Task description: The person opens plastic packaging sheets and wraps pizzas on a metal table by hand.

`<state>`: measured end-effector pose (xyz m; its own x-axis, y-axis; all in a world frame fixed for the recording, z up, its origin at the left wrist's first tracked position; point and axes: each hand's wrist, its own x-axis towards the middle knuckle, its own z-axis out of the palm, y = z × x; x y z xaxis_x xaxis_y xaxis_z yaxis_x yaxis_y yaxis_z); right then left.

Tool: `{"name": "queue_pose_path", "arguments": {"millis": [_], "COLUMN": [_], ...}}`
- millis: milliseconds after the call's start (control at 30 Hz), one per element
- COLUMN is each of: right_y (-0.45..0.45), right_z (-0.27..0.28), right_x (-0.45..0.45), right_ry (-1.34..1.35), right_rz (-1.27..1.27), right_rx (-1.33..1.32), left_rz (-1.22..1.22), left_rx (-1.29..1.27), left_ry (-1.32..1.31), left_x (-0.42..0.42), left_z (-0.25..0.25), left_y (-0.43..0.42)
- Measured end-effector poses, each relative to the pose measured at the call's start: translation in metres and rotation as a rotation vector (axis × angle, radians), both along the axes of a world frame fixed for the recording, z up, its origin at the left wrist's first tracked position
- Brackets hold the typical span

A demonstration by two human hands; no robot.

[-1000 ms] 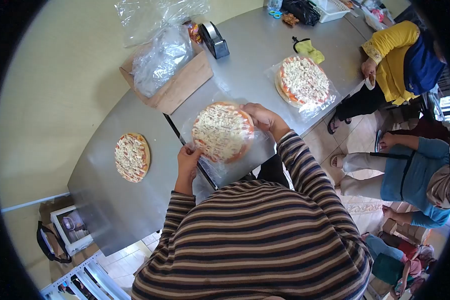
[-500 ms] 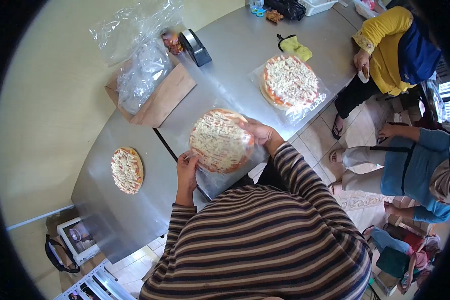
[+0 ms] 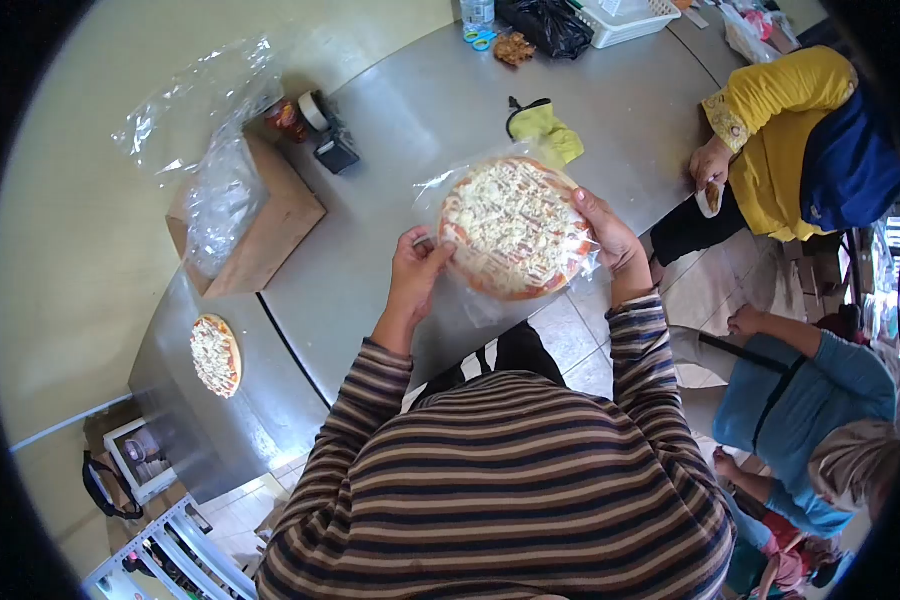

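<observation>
Head view: both hands are partly closed about a wrapped pizza (image 3: 518, 228), held face up in front of the striped top (image 3: 510, 480), over the near edge of the steel worktop (image 3: 390, 110). The left hand (image 3: 417, 275) has its thumb and bent fingers drawn nearly together at the left edge, pinching the clear plastic bag (image 3: 429, 205) that surrounds the pizza. The right hand (image 3: 610, 238) grips the opposite edge, thumb laid on top; its fingers are mostly hidden underneath. Whether the pizza touches anything below cannot be told. Just beyond it lies a yellow-green pouch (image 3: 550, 130) with a dark edge. To the left stands an open cardboard box (image 3: 275, 220) with crumpled clear plastic (image 3: 220, 215) spilling out, and next to that a tape dispenser (image 3: 330, 135) and a reddish packet (image 3: 285, 118). Past the dark seam (image 3: 290, 345), an unwrapped pizza (image 3: 216, 356) sits well apart. Along the far side are a bottle (image 3: 477, 14), blue scissors (image 3: 479, 40), a brown lump (image 3: 513, 48), a black plastic bag (image 3: 547, 27) and a white basket (image 3: 630, 22). On the right, a person in yellow (image 3: 785, 140) holds a small brown item in a white wrapper (image 3: 710, 200); nearer, another person wears teal (image 3: 810, 380).
</observation>
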<state>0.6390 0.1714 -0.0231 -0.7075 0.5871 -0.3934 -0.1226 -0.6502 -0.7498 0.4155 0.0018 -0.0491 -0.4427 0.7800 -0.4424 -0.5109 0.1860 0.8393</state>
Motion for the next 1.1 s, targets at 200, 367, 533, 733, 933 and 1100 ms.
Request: {"name": "queue_pose_path", "arguments": {"millis": [200,367,533,733,933,1100], "right_y": [0.053,0.060,0.057,0.058,0.054,0.031], "right_z": [-0.018,-0.017,-0.015,-0.012,-0.002,0.038], "right_x": [0.010,0.003,-0.005,-0.011,-0.015,-0.060], "right_ry": [-0.511,-0.712,-0.694,-0.810,-1.203,-0.745], "right_rz": [0.224,0.413,0.441,0.513,0.452,0.253], "right_rx": [0.337,0.601,0.675,0.681,1.148,1.313], "left_rz": [0.009,0.104,0.182,0.179,0.376,0.530], "left_rx": [-0.146,-0.191,-0.214,-0.223,-0.287,-0.367], "left_ry": [0.065,0.084,0.088,0.097,0.391,0.690], "left_x": [0.020,0.030,0.033,0.027,0.032,0.050], "left_z": [-0.011,-0.004,-0.010,-0.010,-0.033,-0.044], "left_y": [0.033,0.026,0.020,0.021,-0.003,-0.091]}}
